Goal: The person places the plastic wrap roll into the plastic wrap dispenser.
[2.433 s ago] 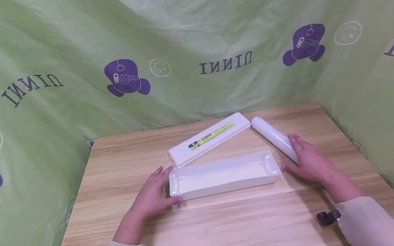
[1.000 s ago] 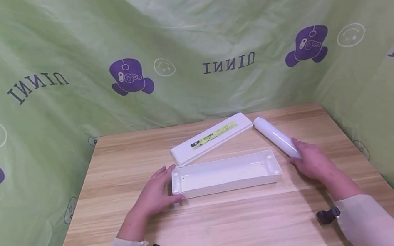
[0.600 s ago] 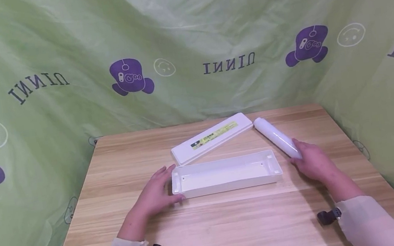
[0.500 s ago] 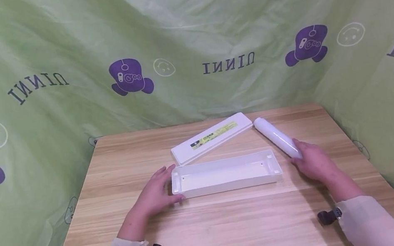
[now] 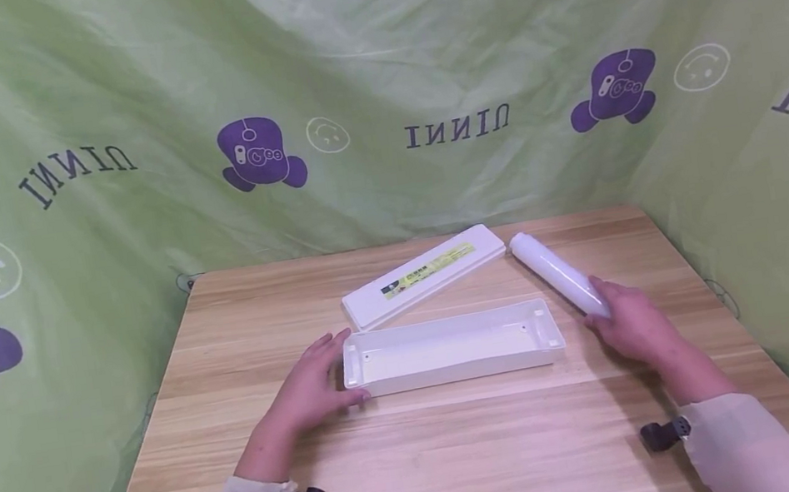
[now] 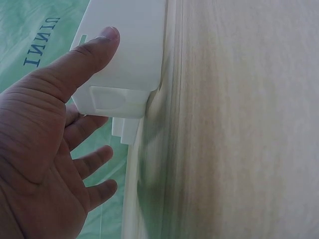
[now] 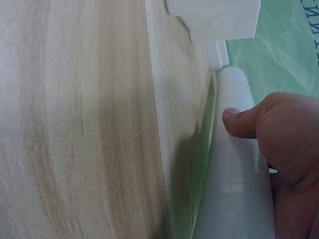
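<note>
A long white plastic box (image 5: 450, 373) lies with its hollow side up at mid-table. My left hand (image 5: 308, 388) holds its left end, thumb on the front wall and the other fingers around the back corner; the left wrist view shows the thumb flat against the box (image 6: 132, 55). To the right, my right hand (image 5: 636, 323) grips the near end of a shiny white roll of cling film (image 5: 555, 272), which slants away from me. In the right wrist view the thumb lies over the roll (image 7: 234, 174); the other fingers are mostly hidden behind it.
Behind the box lies its white lid (image 5: 365, 305), slanted, with a yellow-green label; its right end is close to the roll's far end. The wooden table (image 5: 425, 460) is bounded at the back and sides by a green printed curtain (image 5: 367, 48).
Over the last seconds my right hand has tightened around the roll's near end. Since half a second ago, hand and roll have shifted slightly right. Left hand and box stay put.
</note>
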A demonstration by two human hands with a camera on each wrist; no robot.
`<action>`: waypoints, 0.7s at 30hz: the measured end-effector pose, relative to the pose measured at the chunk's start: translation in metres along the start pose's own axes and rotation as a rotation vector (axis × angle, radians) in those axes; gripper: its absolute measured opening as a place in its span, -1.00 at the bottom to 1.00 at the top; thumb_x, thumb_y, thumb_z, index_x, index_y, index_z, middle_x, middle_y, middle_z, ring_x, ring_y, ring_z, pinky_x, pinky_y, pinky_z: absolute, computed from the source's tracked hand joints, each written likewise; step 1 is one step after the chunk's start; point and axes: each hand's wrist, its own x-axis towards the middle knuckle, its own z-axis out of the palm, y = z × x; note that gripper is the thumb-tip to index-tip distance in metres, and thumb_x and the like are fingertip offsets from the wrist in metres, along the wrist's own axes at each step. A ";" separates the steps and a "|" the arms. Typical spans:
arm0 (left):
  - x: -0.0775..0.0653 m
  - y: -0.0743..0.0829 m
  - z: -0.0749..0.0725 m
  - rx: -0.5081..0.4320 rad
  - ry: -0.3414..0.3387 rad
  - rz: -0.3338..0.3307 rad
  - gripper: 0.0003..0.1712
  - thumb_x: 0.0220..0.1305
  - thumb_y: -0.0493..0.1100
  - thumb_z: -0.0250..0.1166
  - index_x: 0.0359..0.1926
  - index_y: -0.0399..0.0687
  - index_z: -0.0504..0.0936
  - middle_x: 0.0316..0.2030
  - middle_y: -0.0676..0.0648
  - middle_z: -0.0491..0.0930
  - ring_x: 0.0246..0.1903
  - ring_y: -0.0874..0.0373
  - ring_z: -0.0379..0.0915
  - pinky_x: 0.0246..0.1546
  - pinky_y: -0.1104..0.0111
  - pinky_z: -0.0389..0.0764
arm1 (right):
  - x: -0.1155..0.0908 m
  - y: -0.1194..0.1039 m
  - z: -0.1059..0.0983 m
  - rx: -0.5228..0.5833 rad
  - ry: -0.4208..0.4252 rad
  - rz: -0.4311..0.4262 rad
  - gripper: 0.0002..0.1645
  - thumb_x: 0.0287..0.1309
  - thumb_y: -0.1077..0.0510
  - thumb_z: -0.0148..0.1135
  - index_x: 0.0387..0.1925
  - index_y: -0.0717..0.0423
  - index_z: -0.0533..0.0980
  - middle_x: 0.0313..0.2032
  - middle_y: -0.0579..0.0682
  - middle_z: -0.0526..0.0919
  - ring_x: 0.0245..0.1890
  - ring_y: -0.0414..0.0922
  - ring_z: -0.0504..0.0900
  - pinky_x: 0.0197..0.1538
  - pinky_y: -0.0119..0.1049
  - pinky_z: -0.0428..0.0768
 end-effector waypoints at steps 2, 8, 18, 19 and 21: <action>0.000 0.000 0.000 0.001 -0.001 0.001 0.28 -0.10 0.26 0.67 0.60 0.12 0.25 0.53 -0.12 0.29 0.56 -0.16 0.04 0.49 -0.18 0.19 | 0.000 0.000 -0.001 0.001 0.003 0.000 -0.06 0.30 0.20 0.33 0.52 0.48 0.10 0.32 0.62 0.32 0.25 0.56 0.38 0.32 0.46 0.32; -0.001 0.001 -0.002 -0.002 -0.008 -0.010 0.28 -0.09 0.28 0.66 0.60 0.13 0.24 0.53 -0.13 0.28 0.56 -0.16 0.04 0.50 -0.17 0.18 | -0.002 -0.002 -0.004 0.000 -0.012 0.028 -0.05 0.32 0.18 0.32 0.54 0.43 0.07 0.34 0.61 0.29 0.25 0.56 0.37 0.31 0.47 0.32; 0.000 0.000 -0.002 0.006 -0.010 -0.013 0.29 -0.10 0.30 0.66 0.60 0.12 0.24 0.53 -0.15 0.28 0.55 -0.16 0.05 0.49 -0.16 0.19 | -0.004 -0.009 -0.011 -0.006 -0.008 0.021 -0.07 0.34 0.19 0.29 0.56 0.40 0.07 0.31 0.62 0.32 0.22 0.56 0.40 0.29 0.48 0.33; 0.000 0.000 -0.002 0.007 -0.013 -0.014 0.29 -0.10 0.30 0.66 0.61 0.12 0.24 0.53 -0.15 0.28 0.55 -0.16 0.05 0.50 -0.16 0.18 | -0.004 -0.010 -0.012 -0.007 -0.007 0.019 -0.07 0.34 0.20 0.29 0.56 0.40 0.06 0.30 0.62 0.33 0.21 0.55 0.41 0.28 0.49 0.34; 0.000 0.000 -0.002 0.006 -0.017 -0.018 0.29 -0.10 0.30 0.65 0.61 0.13 0.23 0.53 -0.16 0.27 0.55 -0.17 0.05 0.50 -0.16 0.17 | -0.005 -0.011 -0.013 -0.009 -0.005 0.013 -0.08 0.34 0.21 0.28 0.56 0.39 0.06 0.27 0.63 0.35 0.19 0.55 0.42 0.26 0.49 0.36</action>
